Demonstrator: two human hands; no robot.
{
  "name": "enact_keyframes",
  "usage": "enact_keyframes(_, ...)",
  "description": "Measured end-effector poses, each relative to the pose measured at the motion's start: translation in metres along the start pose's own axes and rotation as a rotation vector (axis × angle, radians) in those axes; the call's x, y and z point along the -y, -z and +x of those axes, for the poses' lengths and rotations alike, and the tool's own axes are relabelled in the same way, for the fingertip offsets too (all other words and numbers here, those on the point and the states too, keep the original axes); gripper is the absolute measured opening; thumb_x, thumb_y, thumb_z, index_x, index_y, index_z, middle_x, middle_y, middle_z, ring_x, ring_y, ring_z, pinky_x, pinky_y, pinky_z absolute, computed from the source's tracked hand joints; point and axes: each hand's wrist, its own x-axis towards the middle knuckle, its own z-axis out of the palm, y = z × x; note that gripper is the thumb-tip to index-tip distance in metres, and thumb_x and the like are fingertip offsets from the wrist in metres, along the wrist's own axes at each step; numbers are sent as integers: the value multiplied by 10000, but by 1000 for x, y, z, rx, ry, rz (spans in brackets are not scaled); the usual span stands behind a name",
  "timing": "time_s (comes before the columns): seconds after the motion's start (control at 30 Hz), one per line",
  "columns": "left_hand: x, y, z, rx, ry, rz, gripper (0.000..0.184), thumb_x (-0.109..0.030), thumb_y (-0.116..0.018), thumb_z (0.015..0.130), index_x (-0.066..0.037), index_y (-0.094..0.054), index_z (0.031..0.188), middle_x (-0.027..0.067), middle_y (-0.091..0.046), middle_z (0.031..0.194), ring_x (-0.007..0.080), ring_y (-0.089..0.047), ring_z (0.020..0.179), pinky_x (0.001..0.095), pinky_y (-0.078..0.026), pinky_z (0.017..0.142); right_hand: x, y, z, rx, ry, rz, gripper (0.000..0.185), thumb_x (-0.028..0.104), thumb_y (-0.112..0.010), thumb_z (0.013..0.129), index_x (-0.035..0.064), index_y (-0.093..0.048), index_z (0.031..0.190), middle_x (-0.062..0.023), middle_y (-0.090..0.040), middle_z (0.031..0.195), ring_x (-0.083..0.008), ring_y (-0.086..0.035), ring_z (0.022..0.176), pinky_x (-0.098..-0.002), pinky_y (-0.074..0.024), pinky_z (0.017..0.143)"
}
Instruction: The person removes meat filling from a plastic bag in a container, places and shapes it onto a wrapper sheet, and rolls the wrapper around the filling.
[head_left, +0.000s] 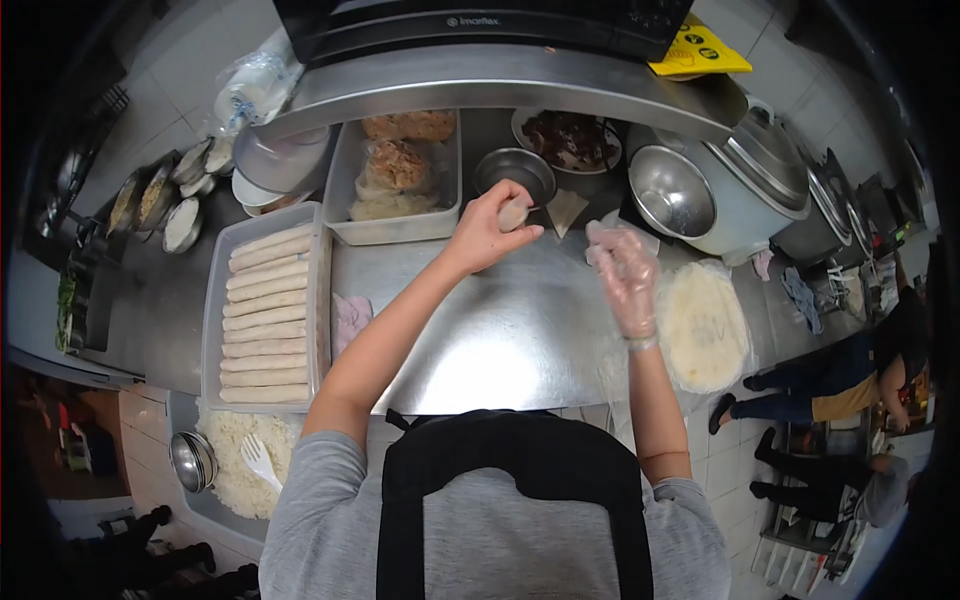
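My left hand (490,232) is closed around a small pale rounded thing (513,214), whose kind I cannot make out. It is just in front of a small dark metal bowl (515,172). To its right lies a pale triangular piece of wrapper (567,213). My right hand (626,268) wears a clear plastic glove, its fingers curled. Whitish translucent film shows at its fingertips; whether this is loose glove or something held is unclear. Beside that hand, a stack of round pale wrappers (703,325) lies on a plastic sheet.
A plastic tub (322,350) at left holds several long pale rolls. Behind stand a container (395,229) of bagged food, a bowl of dark food (570,140), and a steel bowl (672,190). A shelf (500,92) overhangs the counter's back. Other people stand at lower right.
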Motion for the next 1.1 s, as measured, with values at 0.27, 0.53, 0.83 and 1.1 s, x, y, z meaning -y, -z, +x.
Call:
enact_keyframes(0.27, -30, -10, -23, -266, -13, -321, 83, -24, -661, 771, -16, -624, 844, -9, -638, 767, 48, -557, 720, 226, -460, 635, 58, -53, 5, 49, 594, -211, 473, 33, -711, 663, 83, -652, 1130, -107, -592, 1182, -337, -542, 1121, -454, -435, 951)
enact_keyframes(0.53, -38, -30, -25, -326, -42, -398, 82, -44, -685, 729, -16, -652, 799, 47, -663, 710, 73, -574, 678, 266, -477, 619, 56, -49, 11, -4, 584, -390, 316, 168, -650, 766, 51, -664, 1059, -128, -589, 1163, -342, -521, 1120, -463, -362, 1000)
enact_keyframes(0.83, -61, -7, -25, -76, 197, -515, 41, -54, -654, 759, -68, -634, 727, -47, -590, 650, 7, -517, 635, 218, -416, 536, 46, -41, 22, 48, 321, 394, 233, 192, -623, 772, 47, -661, 950, -166, -554, 1156, -352, -533, 1105, -444, -430, 930)
enact_keyframes(1.1, -41, -23, -21, 63, -19, -551, 81, -114, -711, 781, -44, -671, 775, -53, -594, 672, 38, -534, 612, 210, -424, 545, 48, -25, 35, 316, 508, -140, 321, 301, -611, 852, 53, -672, 1047, -167, -554, 1182, -333, -525, 1138, -432, -400, 987)
